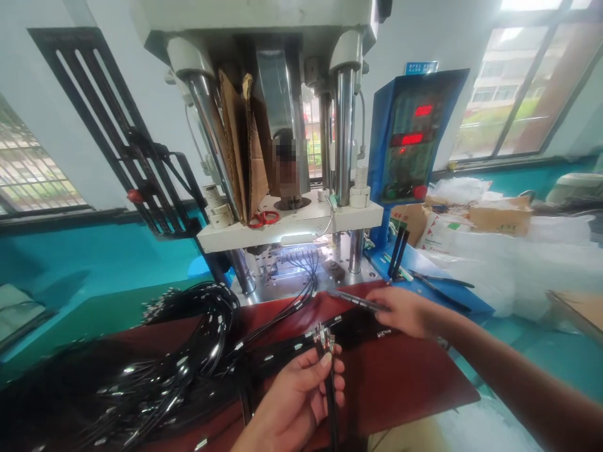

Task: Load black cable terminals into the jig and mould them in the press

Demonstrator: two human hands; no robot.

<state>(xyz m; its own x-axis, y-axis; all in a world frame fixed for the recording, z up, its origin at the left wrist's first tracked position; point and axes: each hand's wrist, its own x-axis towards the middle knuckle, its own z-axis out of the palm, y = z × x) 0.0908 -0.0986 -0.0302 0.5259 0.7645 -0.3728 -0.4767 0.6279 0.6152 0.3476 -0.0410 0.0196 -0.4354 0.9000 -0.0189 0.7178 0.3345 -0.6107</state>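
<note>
My left hand [306, 389] is closed around a bundle of black cables [330, 402]. Silver metal connectors [324, 339] stick out at the top, above my thumb. To the right and a little farther off, my right hand [402, 311] grips a long, thin grey tool [355, 300], whose tip points left toward the press; its exact kind is unclear. Several cable ends fan out in the lit mould [292, 260] under the press plate. From there their black leads [296, 301] run down onto the red table [405, 376].
A large heap of black cables [155, 376] covers the table's left side. The press [292, 235] stands ahead, with red-handled scissors [264, 218] and cardboard [240, 150] on its plate. At right are a blue control box [414, 135] and white bags [475, 270].
</note>
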